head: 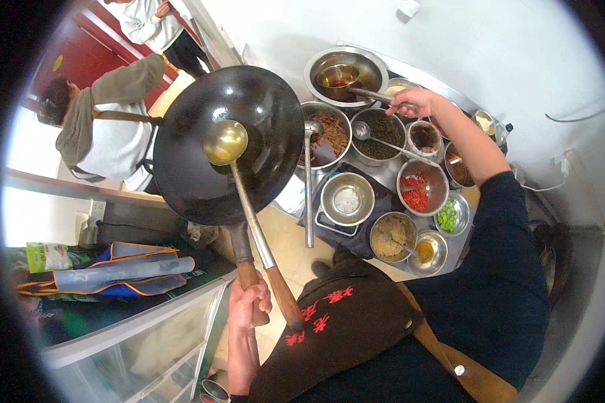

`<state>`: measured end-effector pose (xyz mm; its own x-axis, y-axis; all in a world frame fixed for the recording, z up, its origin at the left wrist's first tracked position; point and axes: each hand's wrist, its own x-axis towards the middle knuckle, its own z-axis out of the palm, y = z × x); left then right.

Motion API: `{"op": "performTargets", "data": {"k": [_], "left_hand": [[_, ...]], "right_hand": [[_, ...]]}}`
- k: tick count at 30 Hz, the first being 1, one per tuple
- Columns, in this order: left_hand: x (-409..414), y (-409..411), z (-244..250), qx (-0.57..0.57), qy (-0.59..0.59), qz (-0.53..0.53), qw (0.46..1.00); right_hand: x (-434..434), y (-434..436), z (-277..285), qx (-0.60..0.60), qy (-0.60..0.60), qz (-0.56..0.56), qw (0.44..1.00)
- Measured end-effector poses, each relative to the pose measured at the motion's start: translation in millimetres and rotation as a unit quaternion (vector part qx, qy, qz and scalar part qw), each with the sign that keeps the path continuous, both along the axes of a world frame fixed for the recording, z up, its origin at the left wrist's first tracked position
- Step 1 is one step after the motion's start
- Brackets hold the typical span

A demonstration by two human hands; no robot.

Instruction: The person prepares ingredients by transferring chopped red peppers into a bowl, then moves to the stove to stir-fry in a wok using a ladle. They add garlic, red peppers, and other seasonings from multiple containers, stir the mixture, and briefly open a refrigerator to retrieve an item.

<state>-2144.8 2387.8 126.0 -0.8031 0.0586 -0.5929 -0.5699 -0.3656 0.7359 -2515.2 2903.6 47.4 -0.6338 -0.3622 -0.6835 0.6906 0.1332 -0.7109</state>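
Observation:
My left hand [249, 299] grips the wooden handle of a black wok [277, 126], held up at the left. In the wok rests a metal ladle [227, 142] with yellowish liquid in its bowl; its wooden-ended handle leans over the rim towards my apron. My right hand [411, 103] holds the handle of a second ladle [337, 76], whose bowl, with clear yellowish liquid, is over a large steel basin [312, 70] of dark red oil. Below it are bowls of brown-red sauce [334, 136] and dark green bits [383, 133]. A steel bowl [348, 199] with white contents sits on a scale [337, 226].
Bowls of chopped red pepper [414, 191], green pieces [447, 215], minced garlic-like food [393, 237] and yellow liquid [425, 252] crowd the counter's near side. A long-handled ladle [309, 201] juts over the counter edge. Left are a glass-topped cabinet [146, 337], folded cloth [126, 272] and two people.

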Motion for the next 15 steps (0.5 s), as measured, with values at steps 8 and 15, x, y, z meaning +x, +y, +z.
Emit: {"op": "performTargets", "data": {"k": [8, 15], "left_hand": [[-41, -2, 3, 0.008, -0.019, 0.017, 1.0], [-52, -3, 3, 0.015, -0.024, 0.015, 1.0]], "right_hand": [[59, -29, 58, 0.407, 0.268, 0.125, 0.864], [48, -25, 35, 0.496, 0.405, 0.18, 0.746]]}}
